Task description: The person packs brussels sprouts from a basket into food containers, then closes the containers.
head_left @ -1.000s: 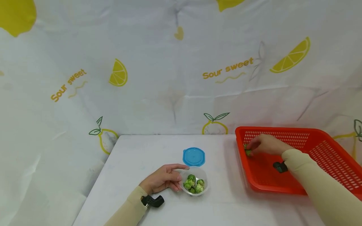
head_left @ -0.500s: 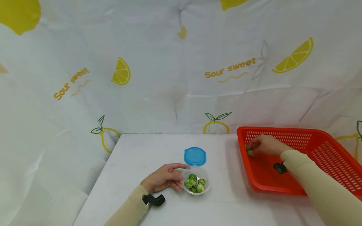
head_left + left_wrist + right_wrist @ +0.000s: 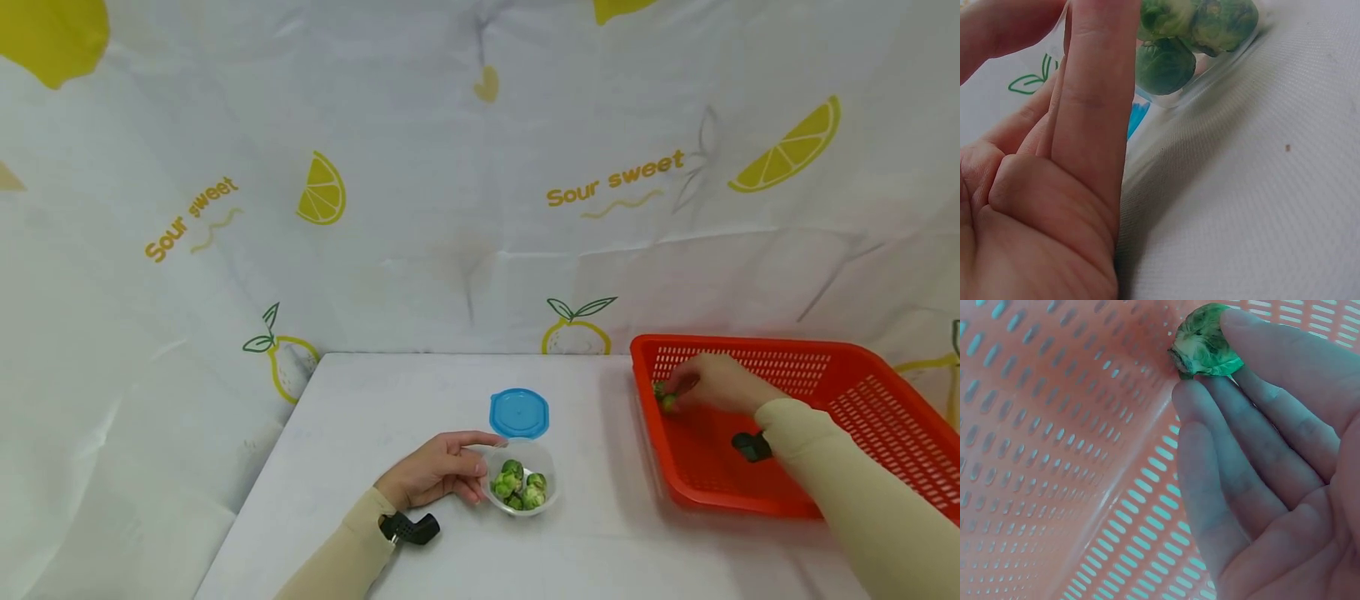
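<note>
Right hand (image 3: 712, 383): has stirred only slightly since a second ago, well to the right of the clear bowl (image 3: 534, 453); the head view itself has slid a little.
Left hand (image 3: 441, 471): unchanged, just left of the clear bowl, index finger along the far rim and thumb against the side, gripping it.
Pinched sprout (image 3: 1209, 341): between the right hand's thumb and fingertips, cut end showing, well to the right of the clear bowl.
Basket sprouts (image 3: 668, 404): two green shapes at the right hand's fingertips in the head view; which one is pinched I cannot tell.
Bowl sprouts (image 3: 508, 477): several, heaped inside the clear bowl.
Hands to each other: well apart, one at the clear bowl, one far to its right.
Red basket (image 3: 665, 471): right of the clear bowl, slotted walls, the right hand reaching into its nearer end.
Blue lid (image 3: 520, 413): flat, just beyond the clear bowl.
Worktop (image 3: 390, 396): white, under the clear bowl and everything around it.
Lemon-print sheet (image 3: 442, 167): upright, well behind the clear bowl.
</note>
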A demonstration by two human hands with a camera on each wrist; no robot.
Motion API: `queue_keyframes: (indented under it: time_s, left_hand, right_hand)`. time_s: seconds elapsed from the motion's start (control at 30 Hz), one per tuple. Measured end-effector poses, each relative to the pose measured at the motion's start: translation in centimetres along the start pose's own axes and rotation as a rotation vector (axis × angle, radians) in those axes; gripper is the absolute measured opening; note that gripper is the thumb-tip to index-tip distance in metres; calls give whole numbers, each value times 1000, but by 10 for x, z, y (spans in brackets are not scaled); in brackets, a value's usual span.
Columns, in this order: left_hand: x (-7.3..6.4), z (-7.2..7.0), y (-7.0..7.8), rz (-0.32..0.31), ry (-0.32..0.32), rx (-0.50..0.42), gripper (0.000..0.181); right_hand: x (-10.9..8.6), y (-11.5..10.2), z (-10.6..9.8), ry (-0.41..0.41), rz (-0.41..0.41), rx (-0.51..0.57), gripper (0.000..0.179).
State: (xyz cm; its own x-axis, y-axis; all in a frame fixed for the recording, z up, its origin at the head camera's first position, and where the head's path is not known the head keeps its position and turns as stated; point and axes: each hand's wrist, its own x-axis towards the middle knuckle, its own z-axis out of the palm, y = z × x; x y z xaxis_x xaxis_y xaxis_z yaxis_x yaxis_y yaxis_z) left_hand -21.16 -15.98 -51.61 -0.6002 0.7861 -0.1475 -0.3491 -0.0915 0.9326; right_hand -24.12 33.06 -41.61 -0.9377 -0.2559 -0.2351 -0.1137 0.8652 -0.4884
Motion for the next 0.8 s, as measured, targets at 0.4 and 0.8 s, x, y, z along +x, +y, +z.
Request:
queue_keyframes:
  time_s: [0.4, 0.8]
  left_hand:
    - [-1, -2, -3, 10, -3, 12, 57]
    - [2, -1, -3, 13, -16, 17, 55]
  right_hand:
    - [-31, -1, -11, 52, 3, -6, 31]
    - [-65, -29, -21, 135, 13, -4, 35]
